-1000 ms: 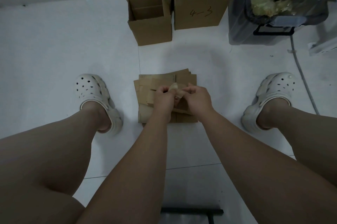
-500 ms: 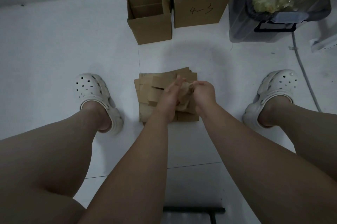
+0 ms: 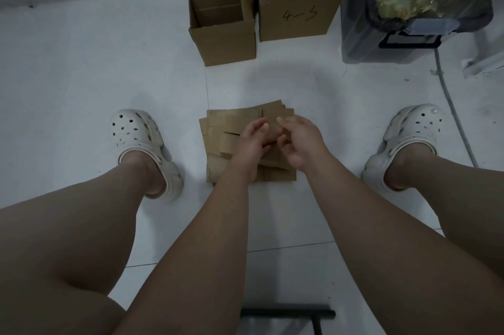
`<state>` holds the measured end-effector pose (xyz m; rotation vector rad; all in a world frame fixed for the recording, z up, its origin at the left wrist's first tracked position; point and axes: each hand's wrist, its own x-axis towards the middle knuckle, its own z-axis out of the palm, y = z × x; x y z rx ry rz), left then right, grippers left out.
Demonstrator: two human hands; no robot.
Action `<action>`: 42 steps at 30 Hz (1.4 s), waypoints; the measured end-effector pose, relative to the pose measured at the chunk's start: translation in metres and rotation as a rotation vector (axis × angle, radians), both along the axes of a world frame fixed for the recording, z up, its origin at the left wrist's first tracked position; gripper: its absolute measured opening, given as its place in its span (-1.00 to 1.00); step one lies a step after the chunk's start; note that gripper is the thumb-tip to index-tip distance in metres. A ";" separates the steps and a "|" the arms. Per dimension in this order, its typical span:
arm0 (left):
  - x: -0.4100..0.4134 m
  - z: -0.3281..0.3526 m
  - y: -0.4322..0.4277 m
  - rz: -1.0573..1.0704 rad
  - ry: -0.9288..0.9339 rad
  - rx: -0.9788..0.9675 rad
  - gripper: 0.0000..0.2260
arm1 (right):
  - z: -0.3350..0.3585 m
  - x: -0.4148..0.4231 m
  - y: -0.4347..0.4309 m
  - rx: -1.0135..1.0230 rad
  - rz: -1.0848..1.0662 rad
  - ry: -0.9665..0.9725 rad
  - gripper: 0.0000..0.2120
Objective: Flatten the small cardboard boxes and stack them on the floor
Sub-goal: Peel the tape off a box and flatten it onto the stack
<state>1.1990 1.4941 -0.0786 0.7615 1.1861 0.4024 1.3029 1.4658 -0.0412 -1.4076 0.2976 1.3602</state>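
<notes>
Stacking underway: left hand (image 3: 252, 144) pressing straight-fingered on stack (image 3: 216, 168), right hand (image 3: 301, 144) hovering loosely curled, apparently empty; next likely reaching for upright boxes (image 3: 226, 43).

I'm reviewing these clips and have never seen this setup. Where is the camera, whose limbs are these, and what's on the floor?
No machine here: a person wears a camera on the head, looking down at what they do. On the floor lies a stack of flattened cardboard. The left hand rests on its top piece with fairly straight fingers. The right hand hovers beside it, fingers loosely curled, gripping nothing I can see. Beyond stand open boxes and a plastic bin.
</notes>
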 end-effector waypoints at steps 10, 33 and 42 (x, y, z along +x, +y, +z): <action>0.000 0.001 0.000 0.052 -0.018 -0.030 -0.80 | -0.002 0.001 -0.006 -0.154 -0.003 0.029 -0.86; 0.000 0.004 -0.001 0.066 -0.002 -0.030 -0.76 | -0.001 0.001 -0.001 -0.074 -0.019 -0.052 -0.73; 0.000 0.003 -0.001 0.069 0.011 -0.061 -0.67 | -0.001 -0.007 0.002 -0.136 0.171 -0.107 -0.92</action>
